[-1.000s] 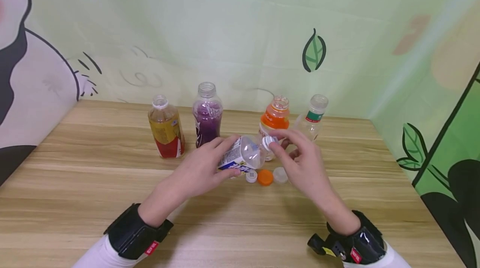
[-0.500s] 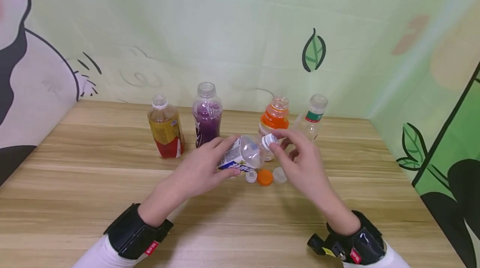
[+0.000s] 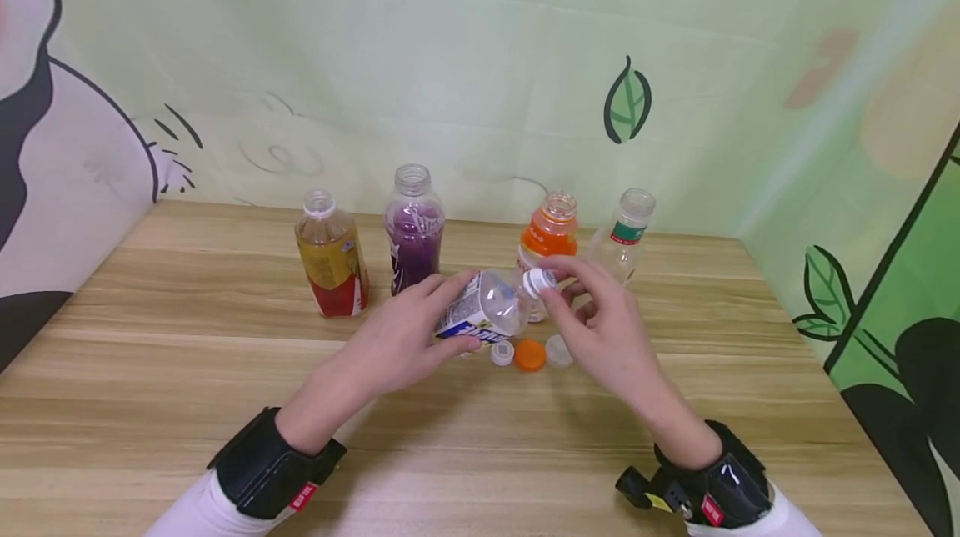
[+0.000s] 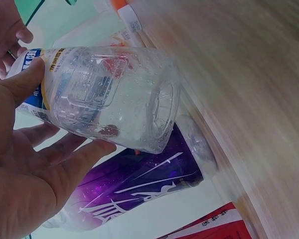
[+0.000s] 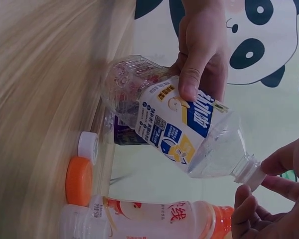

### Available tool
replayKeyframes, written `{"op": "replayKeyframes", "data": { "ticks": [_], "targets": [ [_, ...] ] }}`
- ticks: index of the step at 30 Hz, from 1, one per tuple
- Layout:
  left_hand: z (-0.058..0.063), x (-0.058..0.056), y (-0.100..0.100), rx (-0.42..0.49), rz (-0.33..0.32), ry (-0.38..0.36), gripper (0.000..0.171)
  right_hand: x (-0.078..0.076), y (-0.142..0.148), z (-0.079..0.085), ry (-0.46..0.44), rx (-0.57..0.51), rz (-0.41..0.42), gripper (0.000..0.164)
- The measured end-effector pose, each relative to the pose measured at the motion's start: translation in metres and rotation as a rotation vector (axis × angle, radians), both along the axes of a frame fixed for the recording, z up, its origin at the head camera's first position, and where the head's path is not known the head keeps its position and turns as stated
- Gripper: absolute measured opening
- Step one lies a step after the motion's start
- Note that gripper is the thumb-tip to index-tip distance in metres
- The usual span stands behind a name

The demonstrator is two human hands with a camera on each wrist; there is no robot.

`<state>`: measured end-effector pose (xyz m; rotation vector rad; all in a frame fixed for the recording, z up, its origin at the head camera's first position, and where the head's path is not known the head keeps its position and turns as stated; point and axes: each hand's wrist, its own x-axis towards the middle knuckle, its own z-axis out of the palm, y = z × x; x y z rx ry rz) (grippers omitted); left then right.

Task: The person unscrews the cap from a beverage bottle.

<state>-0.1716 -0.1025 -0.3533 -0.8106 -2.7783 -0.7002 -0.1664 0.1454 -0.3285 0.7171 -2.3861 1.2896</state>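
Observation:
A clear plastic bottle [image 5: 177,127] with a white and blue label is tilted above the table, its neck toward the right. My left hand [image 3: 405,337] grips it round the label; in the left wrist view its bare base [image 4: 159,104] shows drops inside. At the neck, thumb and fingers of my right hand [image 3: 603,324] pinch a white cap [image 3: 538,281], which sits on the mouth. Whether it is screwed tight I cannot tell. Just below the bottle lie a small white cap [image 3: 502,353], an orange cap [image 3: 529,356] and a translucent cap [image 3: 559,351].
Uncapped bottles stand along the back of the wooden table [image 3: 187,353]: one with a yellow-red label [image 3: 332,262], a purple one [image 3: 415,237], an orange-topped one [image 3: 551,235] and a clear one with a green band [image 3: 628,233]. A printed backdrop [image 3: 480,62] rises behind.
Small finger movements of my right hand show at the white cap, which has turned slightly. My left hand and the bottle stay almost in place.

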Motion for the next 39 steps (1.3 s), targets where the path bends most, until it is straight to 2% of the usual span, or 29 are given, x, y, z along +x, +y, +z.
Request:
{"op": "replayKeyframes", "data": {
  "ticks": [13,20,26,39],
  "targets": [
    [0.0008,0.0002,0.001,0.001,-0.013,0.005,0.078,-0.0021,0.0002,-0.0015,-0.006,-0.021,-0.007,0.021],
    [0.0008,0.0004,0.001,-0.007,-0.006,0.005,0.077,-0.0017,-0.0004,-0.0001,-0.035,-0.011,-0.018,0.029],
    [-0.0001,0.0008,0.0005,-0.011,-0.002,0.003,0.078,-0.0006,-0.0005,0.0009,-0.027,0.015,-0.025,0.024],
    [0.0001,0.0008,0.0,-0.004,0.003,-0.01,0.077,-0.0013,0.0007,0.0008,-0.011,0.007,-0.003,0.027]
  ]
}}
